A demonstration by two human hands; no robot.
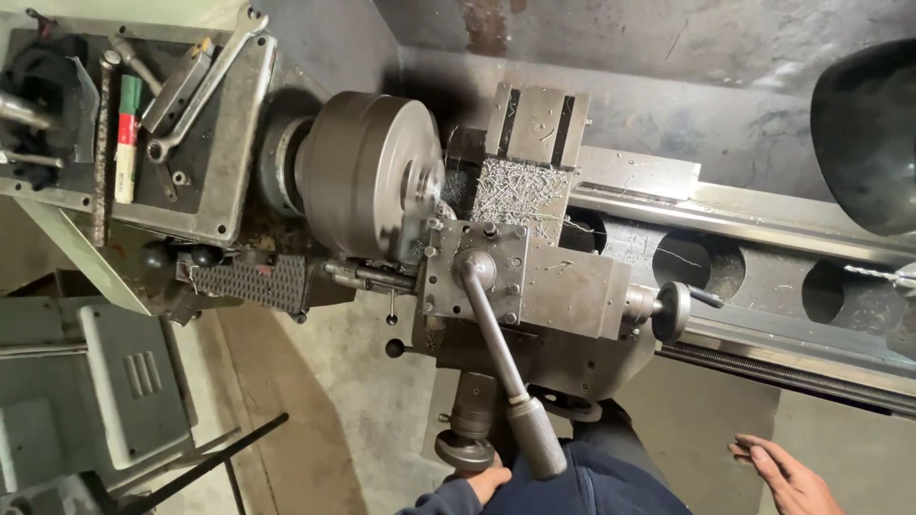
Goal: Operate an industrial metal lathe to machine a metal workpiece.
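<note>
Grey lathe bed (763,205), metal shavings (520,191) on its carriage, headstock tray (243,124) holding wrenches (205,81)

One big grey lathe (534,277) is sitting here, and one round chuck (367,176) is showing on it, along with one long handle (501,367). Two hands are showing, a left hand (489,480) and a right hand (787,477). Three long tools are lying in one tray (239,143) by the lathe's left end: two wrenches (205,86) and one rod (102,143).
</note>
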